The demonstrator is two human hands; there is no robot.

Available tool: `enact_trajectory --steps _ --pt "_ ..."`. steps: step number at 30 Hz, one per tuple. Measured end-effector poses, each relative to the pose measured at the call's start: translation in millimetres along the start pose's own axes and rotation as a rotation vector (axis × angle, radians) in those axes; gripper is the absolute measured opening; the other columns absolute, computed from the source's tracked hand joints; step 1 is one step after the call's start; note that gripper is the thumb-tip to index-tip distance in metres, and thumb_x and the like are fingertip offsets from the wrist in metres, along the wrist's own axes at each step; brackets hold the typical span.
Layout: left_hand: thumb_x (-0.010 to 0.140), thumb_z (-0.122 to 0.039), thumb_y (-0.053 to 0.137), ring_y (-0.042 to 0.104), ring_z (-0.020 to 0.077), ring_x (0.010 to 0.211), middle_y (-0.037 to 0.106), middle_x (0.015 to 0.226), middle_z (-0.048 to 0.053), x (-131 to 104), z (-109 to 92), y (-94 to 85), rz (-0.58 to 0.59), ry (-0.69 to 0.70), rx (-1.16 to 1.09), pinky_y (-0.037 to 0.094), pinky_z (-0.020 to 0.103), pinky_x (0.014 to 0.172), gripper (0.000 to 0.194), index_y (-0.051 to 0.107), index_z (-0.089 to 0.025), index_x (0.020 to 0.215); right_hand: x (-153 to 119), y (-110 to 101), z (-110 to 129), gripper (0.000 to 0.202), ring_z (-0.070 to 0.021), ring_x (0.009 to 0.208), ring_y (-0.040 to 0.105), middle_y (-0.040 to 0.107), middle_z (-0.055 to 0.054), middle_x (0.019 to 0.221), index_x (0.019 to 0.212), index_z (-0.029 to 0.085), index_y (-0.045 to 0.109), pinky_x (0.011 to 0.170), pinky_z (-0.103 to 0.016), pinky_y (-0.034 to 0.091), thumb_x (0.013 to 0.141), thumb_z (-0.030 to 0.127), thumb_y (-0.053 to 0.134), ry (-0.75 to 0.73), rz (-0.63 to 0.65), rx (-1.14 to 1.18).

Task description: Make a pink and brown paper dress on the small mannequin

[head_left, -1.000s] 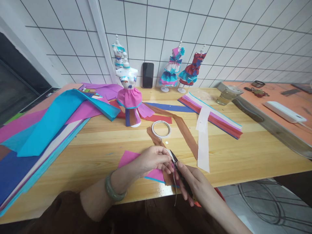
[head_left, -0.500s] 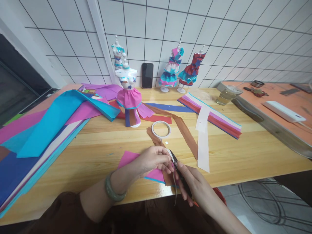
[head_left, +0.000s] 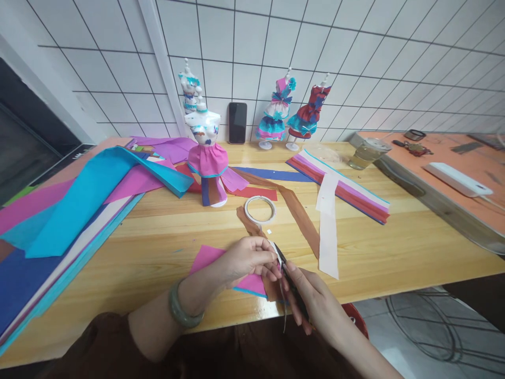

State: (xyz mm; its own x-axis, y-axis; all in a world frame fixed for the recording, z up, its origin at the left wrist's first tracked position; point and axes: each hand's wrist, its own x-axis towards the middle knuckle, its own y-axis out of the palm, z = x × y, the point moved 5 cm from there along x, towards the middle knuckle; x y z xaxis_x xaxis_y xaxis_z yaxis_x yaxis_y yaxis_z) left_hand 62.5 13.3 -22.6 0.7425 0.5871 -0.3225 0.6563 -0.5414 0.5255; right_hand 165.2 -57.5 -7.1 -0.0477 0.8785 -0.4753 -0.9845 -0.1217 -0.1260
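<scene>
While your left hand (head_left: 254,258) pinches a narrow white strip (head_left: 273,246) between its fingertips, your right hand (head_left: 315,295) is closed around the black scissors (head_left: 279,252), and their tips point away from you. The strip is beside the blades, near the front edge of the wooden table (head_left: 158,268), and its thin end hangs down between your 2 hands. Whether the blades touch it, I cannot tell. Below your left hand lies a pink sheet (head_left: 207,257) with a blue edge. Beyond your hands, 1 white tape ring (head_left: 246,211) lies flat, near 1 tiny white square (head_left: 269,231). Farther back stands 1 small mannequin (head_left: 207,158) in a pink skirt, and 1 black phone (head_left: 237,123) leans against the tiled wall (head_left: 252,58).
</scene>
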Motion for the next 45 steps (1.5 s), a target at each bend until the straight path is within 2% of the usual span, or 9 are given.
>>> enact_trajectory --steps 6,12,18,25,29,34,39,45 --pt "0.071 -0.023 0.063 0.063 0.0130 0.059 0.063 0.065 0.006 -1.0 0.6 0.3 -0.006 -0.044 -0.011 0.048 0.024 0.059 0.016 0.051 -0.012 0.074 0.1 -0.8 0.5 0.047 -0.0057 0.024 0.032 0.045 0.006 0.033 0.067 0.018 0.047 0.029 -0.016 0.023 0.087 0.056 0.030 -0.002 -0.025 -0.049" --pt "0.073 -0.025 0.062 0.065 0.0176 0.067 0.063 0.075 0.009 -3.0 -4.1 4.1 0.044 -0.046 -0.067 0.051 0.028 0.063 0.018 0.054 -0.010 0.078 -0.2 -6.6 1.3 0.051 -0.0071 0.028 0.036 0.045 0.004 0.035 0.057 0.018 0.044 0.031 -0.018 0.026 0.086 0.058 0.030 -0.026 -0.071 -0.143" --pt "0.078 -0.033 0.055 0.063 0.0149 0.055 0.062 0.067 0.007 -1.7 -5.5 -2.5 -0.081 -0.061 -0.048 0.049 0.024 0.049 0.023 0.052 -0.011 0.075 -4.2 -5.1 5.4 0.053 -0.0078 0.032 0.038 0.044 0.004 0.039 0.057 0.019 0.044 0.035 -0.019 0.029 0.088 0.058 0.025 -0.042 -0.026 -0.233" --pt "0.077 -0.031 0.057 0.061 0.0127 0.050 0.061 0.066 0.004 -2.0 -5.3 -3.8 -0.084 -0.069 0.002 0.045 0.019 0.042 0.020 0.048 -0.013 0.075 -12.5 -4.7 16.2 0.053 -0.0092 0.040 0.043 0.045 0.003 0.044 0.059 0.019 0.044 0.046 -0.021 0.035 0.091 0.054 0.019 -0.101 -0.006 -0.423" --pt "0.075 -0.027 0.059 0.061 0.0120 0.051 0.060 0.065 0.003 -1.3 -4.2 -5.3 -0.094 -0.074 0.012 0.046 0.019 0.042 0.017 0.048 -0.013 0.075 -15.7 -6.5 18.0 0.050 -0.0102 0.043 0.044 0.048 0.003 0.047 0.061 0.020 0.041 0.047 -0.021 0.034 0.091 0.053 0.019 -0.092 -0.025 -0.527" --pt "0.076 -0.027 0.060 0.061 0.0114 0.054 0.062 0.068 0.004 -0.2 -5.4 -4.1 -0.083 -0.021 0.006 0.048 0.020 0.047 0.018 0.049 -0.013 0.078 -15.3 -7.3 12.9 0.052 -0.0097 0.041 0.044 0.046 0.003 0.044 0.057 0.020 0.040 0.048 -0.021 0.036 0.091 0.053 0.019 -0.104 -0.013 -0.441" --pt "0.077 -0.028 0.060 0.061 0.0102 0.055 0.062 0.069 0.004 0.5 -6.2 -4.4 -0.101 0.024 0.002 0.048 0.020 0.050 0.018 0.051 -0.013 0.079 -12.0 -6.8 7.2 0.054 -0.0087 0.034 0.040 0.041 0.005 0.040 0.055 0.020 0.040 0.041 -0.021 0.034 0.090 0.055 0.019 -0.068 -0.013 -0.313" --pt "0.077 -0.027 0.060 0.061 0.0108 0.058 0.063 0.069 0.005 0.7 -6.2 -5.7 -0.125 0.048 -0.016 0.048 0.021 0.053 0.016 0.053 -0.012 0.078 -8.4 -5.3 4.4 0.052 -0.0092 0.033 0.039 0.041 0.004 0.038 0.055 0.020 0.040 0.040 -0.021 0.034 0.090 0.055 0.021 -0.068 -0.034 -0.276"
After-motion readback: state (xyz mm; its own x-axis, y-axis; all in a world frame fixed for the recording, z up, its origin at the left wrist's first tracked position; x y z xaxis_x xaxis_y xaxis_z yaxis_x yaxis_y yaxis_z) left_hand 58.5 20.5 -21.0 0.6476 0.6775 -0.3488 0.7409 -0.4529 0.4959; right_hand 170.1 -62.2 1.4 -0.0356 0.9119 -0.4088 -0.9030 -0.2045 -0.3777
